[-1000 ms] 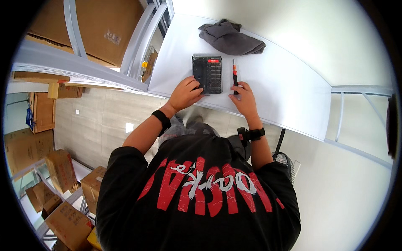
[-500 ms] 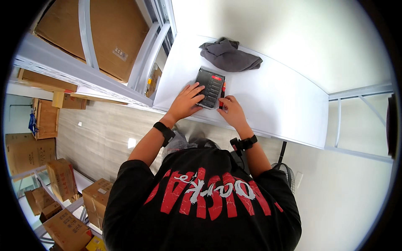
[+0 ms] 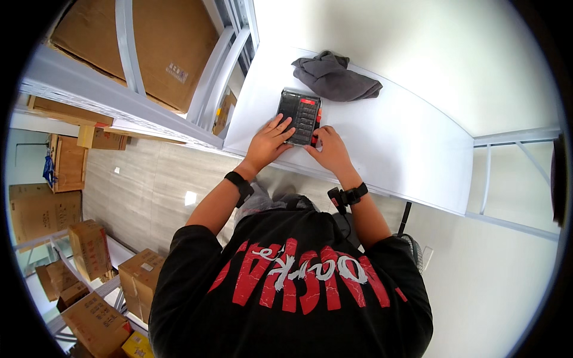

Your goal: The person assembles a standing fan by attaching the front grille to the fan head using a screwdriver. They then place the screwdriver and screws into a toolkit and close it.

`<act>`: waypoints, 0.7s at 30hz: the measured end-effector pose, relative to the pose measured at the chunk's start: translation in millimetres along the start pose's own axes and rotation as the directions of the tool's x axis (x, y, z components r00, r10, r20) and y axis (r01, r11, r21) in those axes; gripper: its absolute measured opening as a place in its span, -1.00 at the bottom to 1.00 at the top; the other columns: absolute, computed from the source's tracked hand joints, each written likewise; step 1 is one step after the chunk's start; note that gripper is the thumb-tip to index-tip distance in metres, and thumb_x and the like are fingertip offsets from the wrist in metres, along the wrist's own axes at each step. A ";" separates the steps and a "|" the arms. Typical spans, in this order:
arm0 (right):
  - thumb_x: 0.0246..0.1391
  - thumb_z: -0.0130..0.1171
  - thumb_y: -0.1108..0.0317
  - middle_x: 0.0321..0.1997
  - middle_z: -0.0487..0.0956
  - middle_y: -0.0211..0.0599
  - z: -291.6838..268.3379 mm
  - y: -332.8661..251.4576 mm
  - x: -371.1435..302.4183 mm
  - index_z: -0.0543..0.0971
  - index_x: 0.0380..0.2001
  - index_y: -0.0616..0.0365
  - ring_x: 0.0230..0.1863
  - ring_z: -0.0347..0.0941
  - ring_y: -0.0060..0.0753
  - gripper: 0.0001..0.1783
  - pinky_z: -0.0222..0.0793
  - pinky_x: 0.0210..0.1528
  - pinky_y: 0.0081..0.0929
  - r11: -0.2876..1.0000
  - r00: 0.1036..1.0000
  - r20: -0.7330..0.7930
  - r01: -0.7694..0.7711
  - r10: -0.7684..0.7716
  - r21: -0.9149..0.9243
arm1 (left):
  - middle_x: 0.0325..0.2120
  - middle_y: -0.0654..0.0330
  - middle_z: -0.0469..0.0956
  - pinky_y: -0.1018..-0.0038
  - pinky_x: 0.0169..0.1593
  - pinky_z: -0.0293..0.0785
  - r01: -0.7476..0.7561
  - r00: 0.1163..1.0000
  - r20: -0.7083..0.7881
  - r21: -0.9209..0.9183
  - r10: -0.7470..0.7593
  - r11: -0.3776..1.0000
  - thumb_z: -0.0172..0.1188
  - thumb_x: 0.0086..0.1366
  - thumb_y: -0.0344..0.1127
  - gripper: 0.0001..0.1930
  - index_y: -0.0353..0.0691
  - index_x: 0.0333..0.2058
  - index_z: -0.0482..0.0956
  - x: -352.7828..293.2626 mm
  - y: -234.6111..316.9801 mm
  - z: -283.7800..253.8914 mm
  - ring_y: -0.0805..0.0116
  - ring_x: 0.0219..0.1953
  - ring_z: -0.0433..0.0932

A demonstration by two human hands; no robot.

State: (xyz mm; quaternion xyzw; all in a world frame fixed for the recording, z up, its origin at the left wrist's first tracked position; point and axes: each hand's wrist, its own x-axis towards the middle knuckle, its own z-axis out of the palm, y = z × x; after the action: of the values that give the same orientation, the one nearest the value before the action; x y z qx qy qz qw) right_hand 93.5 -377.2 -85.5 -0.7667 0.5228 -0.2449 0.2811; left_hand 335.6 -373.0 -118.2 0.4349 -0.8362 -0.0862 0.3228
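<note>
A flat black case (image 3: 290, 106) with a row of slots and a red label lies on the white table, near its front edge. My left hand (image 3: 269, 142) rests on the case's lower left part, its fingers stretched out and apart. Along the right edge of the case is a slim red-and-black tool (image 3: 319, 113), which looks like a screwdriver. Around its lower part, at the case's near right corner, my right hand (image 3: 331, 151) is closed, with the thumb against the case's near edge. My fingers partly hide the tool.
A crumpled dark grey cloth (image 3: 337, 79) lies behind the case on the white table (image 3: 412, 149). To the left stands a metal shelf frame (image 3: 128, 48) holding a large cardboard box (image 3: 173, 36). More cardboard boxes (image 3: 98, 322) are at the lower left.
My right hand has shifted in against the case's near right corner, and the tool now sits closer to the case edge. My left hand stays on the case.
</note>
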 end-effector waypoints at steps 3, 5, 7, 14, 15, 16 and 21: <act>-0.08 0.51 0.25 -0.15 0.51 -0.07 -2.6 -4.1 5.3 0.53 -0.18 0.21 -0.13 0.50 0.05 -0.54 0.45 -0.09 -0.12 0.999 0.999 0.008 -0.043 0.043 0.003 | 0.29 0.17 0.45 0.20 0.33 0.40 0.013 1.000 0.002 -0.007 -0.013 1.000 0.50 0.05 -0.28 -0.48 -0.10 0.05 0.65 -2.1 0.2 1.2 0.03 0.38 0.33; -0.09 0.52 0.24 -0.16 0.50 -0.08 0.7 -4.4 8.2 0.52 -0.21 0.20 -0.14 0.50 0.02 -0.55 0.46 -0.11 -0.14 0.994 0.994 0.012 -0.106 0.106 0.024 | 0.29 0.17 0.45 0.21 0.32 0.40 0.017 1.000 0.007 -0.017 -0.017 1.000 0.50 0.05 -0.29 -0.47 -0.10 0.06 0.65 -2.5 0.6 1.1 0.03 0.38 0.33; -0.10 0.53 0.24 -0.17 0.49 -0.08 7.5 -0.5 10.0 0.50 -0.24 0.18 -0.16 0.51 0.00 -0.55 0.47 -0.12 -0.16 0.979 0.981 0.013 -0.192 0.191 0.075 | 0.30 0.17 0.44 0.22 0.32 0.40 0.022 1.000 0.011 -0.031 -0.022 0.999 0.49 0.05 -0.30 -0.46 -0.09 0.07 0.65 -2.0 1.1 0.9 0.02 0.39 0.32; -0.10 0.54 0.24 -0.12 0.48 -0.11 9.8 3.1 20.5 0.45 -0.28 0.15 -0.19 0.52 -0.07 -0.54 0.49 -0.13 -0.22 0.965 0.962 0.098 -0.258 0.253 0.047 | 0.33 0.14 0.39 0.22 0.36 0.34 0.048 0.997 0.054 -0.037 -0.046 0.998 0.46 0.11 -0.32 -0.45 -0.09 0.13 0.61 -5.6 0.4 2.5 -0.02 0.42 0.25; -0.09 0.54 0.23 -0.12 0.48 -0.11 7.0 6.5 22.1 0.45 -0.28 0.15 -0.18 0.53 -0.07 -0.54 0.49 -0.13 -0.22 0.965 0.962 0.119 -0.254 0.245 0.060 | 0.33 0.13 0.39 0.22 0.37 0.33 0.044 0.997 0.064 -0.026 -0.042 0.999 0.45 0.13 -0.33 -0.45 -0.09 0.14 0.60 -4.9 0.4 1.1 -0.02 0.43 0.24; -0.09 0.54 0.23 -0.11 0.48 -0.11 4.9 9.0 22.0 0.45 -0.27 0.15 -0.18 0.53 -0.07 -0.54 0.50 -0.13 -0.23 0.966 0.961 0.140 -0.249 0.237 0.073 | 0.34 0.12 0.38 0.22 0.38 0.32 0.054 0.996 0.078 -0.064 -0.049 0.996 0.43 0.14 -0.35 -0.45 -0.09 0.15 0.59 -4.3 1.0 0.3 -0.03 0.43 0.23; -0.03 0.50 0.16 -0.07 0.48 -0.04 9.6 14.3 17.3 0.43 -0.20 0.18 -0.17 0.54 0.00 -0.50 0.50 -0.11 -0.19 0.980 0.976 0.109 -0.194 0.187 0.051 | 0.37 0.11 0.33 0.19 0.41 0.27 0.103 0.984 0.162 -0.204 -0.070 0.974 0.37 0.19 -0.42 -0.45 -0.10 0.19 0.55 -0.2 -3.2 -12.5 -0.06 0.46 0.18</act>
State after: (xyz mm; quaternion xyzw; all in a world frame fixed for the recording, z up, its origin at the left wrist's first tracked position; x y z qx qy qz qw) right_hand 96.1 -396.0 -100.9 -0.7157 0.5708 -0.1923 0.3533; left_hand 345.5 -373.1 -110.0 0.4262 -0.8249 -0.2218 0.2978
